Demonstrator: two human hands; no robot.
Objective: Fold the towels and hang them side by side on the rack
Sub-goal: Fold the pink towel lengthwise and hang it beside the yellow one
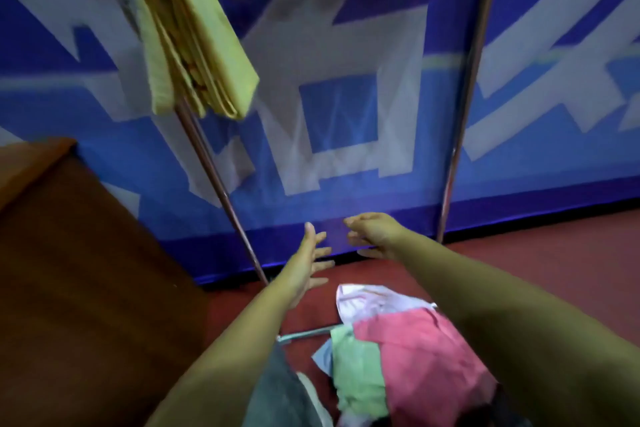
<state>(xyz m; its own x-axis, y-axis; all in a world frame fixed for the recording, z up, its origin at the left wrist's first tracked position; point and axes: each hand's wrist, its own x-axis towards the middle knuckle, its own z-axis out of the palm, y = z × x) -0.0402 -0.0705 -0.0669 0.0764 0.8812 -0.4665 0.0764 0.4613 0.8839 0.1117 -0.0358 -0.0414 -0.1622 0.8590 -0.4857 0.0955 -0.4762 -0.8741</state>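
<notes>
Overhead, up and left of the left hand [304, 262], a folded yellow towel [194, 42] hangs over the rack [221, 180], its long axis running down and slightly rightward, folded edges facing the camera. Both the left hand and right hand [375, 234] are empty, fingers spread, palms turned toward each other. Below the right hand lies a pile of towels [405, 350], pink, green and white, on the red floor [554, 263]. A brown cabinet [79, 270] stands left of the left hand.
</notes>
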